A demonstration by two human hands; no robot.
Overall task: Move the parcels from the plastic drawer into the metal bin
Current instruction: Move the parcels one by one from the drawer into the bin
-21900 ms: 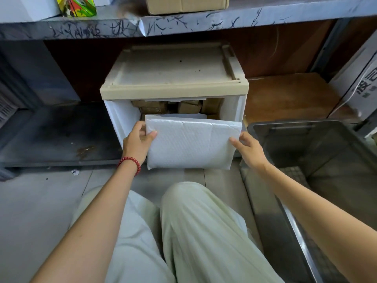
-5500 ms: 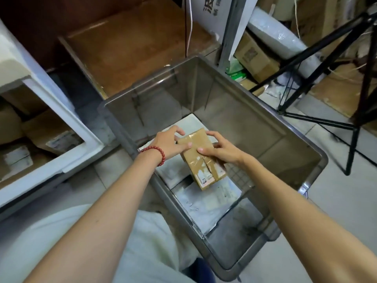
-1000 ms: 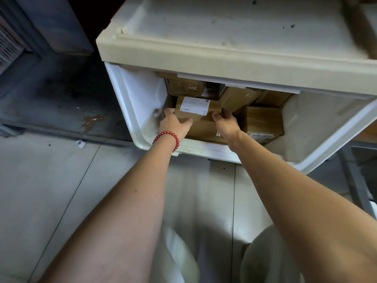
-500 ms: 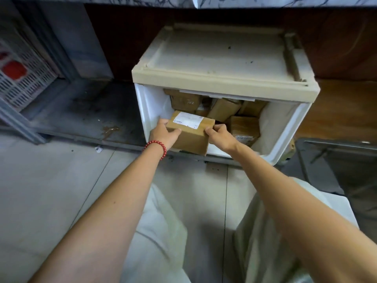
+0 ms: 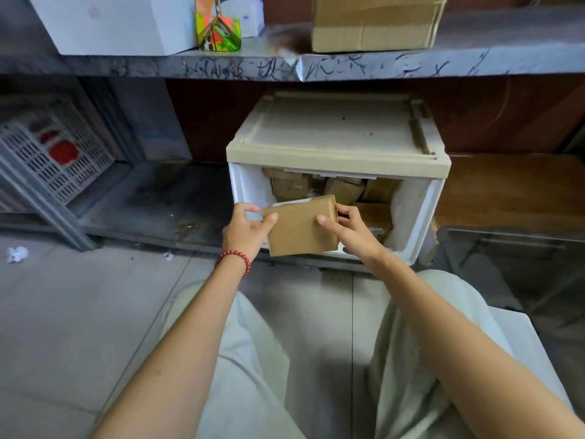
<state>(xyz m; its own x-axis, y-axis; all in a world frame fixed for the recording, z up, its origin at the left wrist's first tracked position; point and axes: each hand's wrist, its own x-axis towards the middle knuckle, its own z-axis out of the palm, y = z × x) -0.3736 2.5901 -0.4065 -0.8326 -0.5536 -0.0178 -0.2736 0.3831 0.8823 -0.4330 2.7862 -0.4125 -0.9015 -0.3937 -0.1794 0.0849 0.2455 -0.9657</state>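
Here, left hand [image 5: 243,231], red bead bracelet [image 5: 233,258] on the wrist: thumb laid flat on the near face of the brown cardboard parcel [image 5: 300,228] at its upper left corner, other fingers curled round the left edge. The parcel is held in the air between both hands, just in front of the open mouth of the plastic drawer [image 5: 418,223], its lower edge about level with the drawer's front lip. Right hand [image 5: 351,231]: thumb pressed across the near face by the right edge, fingers wrapped behind that side. Both hands have a firm grip on it. Containers, left to right: a white lattice crate [image 5: 53,153] on the low shelf, something red inside, not identifiable. Drawer at centre holds several more cardboard parcels [image 5: 345,190] packed toward the back, one bearing a printed label low at right. Metal bin [image 5: 506,245] at far right, on the floor just beside the drawer; only part of it in view, contents not readable. Materials: the held parcel is a plain kraft box, matte, squared corners, with a strip of white label showing on its top face. Drawer tub is smooth white plastic under a beige, dusty, ridged top. Bin walls are dull grey sheet metal with a folded rim.
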